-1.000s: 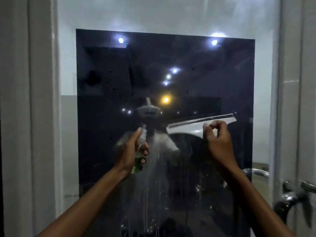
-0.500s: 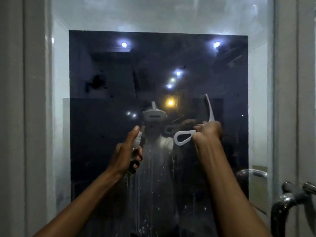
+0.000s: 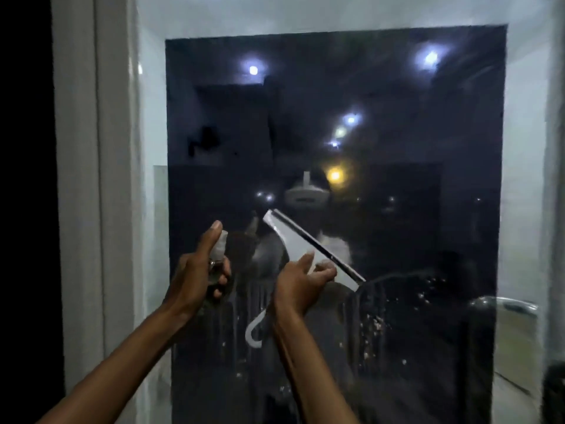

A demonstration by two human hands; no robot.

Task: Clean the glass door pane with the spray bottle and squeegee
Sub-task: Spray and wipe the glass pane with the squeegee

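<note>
Before a dark glass door pane point(image 3: 397, 240) streaked with drips and foam specks and mirroring ceiling lights point(image 3: 253, 70), framed by a pale door frame point(image 3: 101, 179), the left hand point(image 3: 195, 276) grips a spray bottle point(image 3: 219, 246) while the right hand point(image 3: 298, 284) holds a white squeegee point(image 3: 301, 243) slantwise against the glass.

The scene is dim and grainy. Small white lamps and one orange lamp point(image 3: 335, 175) glare as soft blooms in the dark glass pane point(image 3: 397, 209), which mirrors the room. The far left edge is black. The white door frame point(image 3: 101, 179) is smeared by motion blur, and fine detail is soft throughout.
</note>
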